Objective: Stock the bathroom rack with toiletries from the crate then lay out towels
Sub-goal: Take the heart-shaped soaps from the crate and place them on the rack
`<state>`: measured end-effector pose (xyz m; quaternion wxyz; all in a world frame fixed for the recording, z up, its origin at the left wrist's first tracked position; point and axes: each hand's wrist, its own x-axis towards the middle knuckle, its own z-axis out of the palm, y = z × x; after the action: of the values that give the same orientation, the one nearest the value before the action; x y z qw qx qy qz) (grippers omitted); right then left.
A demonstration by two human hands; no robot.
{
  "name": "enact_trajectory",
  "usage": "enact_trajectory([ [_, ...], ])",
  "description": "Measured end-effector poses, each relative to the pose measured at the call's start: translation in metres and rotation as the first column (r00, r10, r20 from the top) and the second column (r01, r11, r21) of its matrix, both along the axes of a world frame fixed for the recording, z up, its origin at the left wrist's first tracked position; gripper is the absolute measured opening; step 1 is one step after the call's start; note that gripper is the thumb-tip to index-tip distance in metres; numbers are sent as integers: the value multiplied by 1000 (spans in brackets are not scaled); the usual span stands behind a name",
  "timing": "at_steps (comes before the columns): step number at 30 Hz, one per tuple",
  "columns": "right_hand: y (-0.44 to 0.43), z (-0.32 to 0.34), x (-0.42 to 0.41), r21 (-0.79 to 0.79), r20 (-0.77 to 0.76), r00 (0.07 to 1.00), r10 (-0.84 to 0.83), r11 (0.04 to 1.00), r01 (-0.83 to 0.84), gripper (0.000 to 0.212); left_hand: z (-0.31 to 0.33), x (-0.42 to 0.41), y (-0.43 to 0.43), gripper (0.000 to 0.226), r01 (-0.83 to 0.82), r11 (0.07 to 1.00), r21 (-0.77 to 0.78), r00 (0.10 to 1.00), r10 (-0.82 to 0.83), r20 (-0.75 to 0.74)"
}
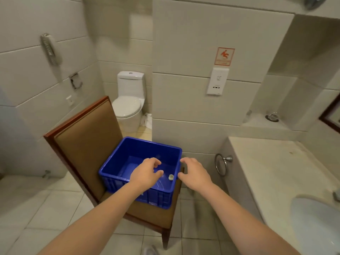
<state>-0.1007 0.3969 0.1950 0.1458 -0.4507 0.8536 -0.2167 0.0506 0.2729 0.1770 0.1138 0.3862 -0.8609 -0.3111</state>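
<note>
Tiled bathroom, blue crate (141, 159) on a chair (88, 137). My left hand (145, 174) and right hand (195, 173) hover open, empty; I'd pinch the small pale item (171, 177) gently from the crate floor.

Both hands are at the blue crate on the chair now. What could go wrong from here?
The crate overhangs the chair seat's front edge, so a push from the left hand or right hand might tip it off. The small pale item inside looks easy to fumble.
</note>
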Motion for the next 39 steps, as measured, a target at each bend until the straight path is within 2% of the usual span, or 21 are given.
enact_trajectory([
  [13, -109, -64, -38, 65, 167, 983, 75, 994, -87, 51, -63, -24, -101, 37, -56, 994, 89, 994, 48, 94],
  [20, -172, -128, -75, 230, 280, 959, 37, 967, -105, 55, -124, -60, -171, 38, -65, 974, 219, 985, 28, 170],
  [28, -233, -205, -118, 456, 357, 934, -10, 874, -165, 57, -205, -107, -228, 37, -144, 927, 347, 966, 55, 254],
  [39, -301, -307, -148, 648, 306, 949, 75, 714, -265, 53, -318, -156, -266, 36, -245, 860, 448, 946, 111, 304],
])
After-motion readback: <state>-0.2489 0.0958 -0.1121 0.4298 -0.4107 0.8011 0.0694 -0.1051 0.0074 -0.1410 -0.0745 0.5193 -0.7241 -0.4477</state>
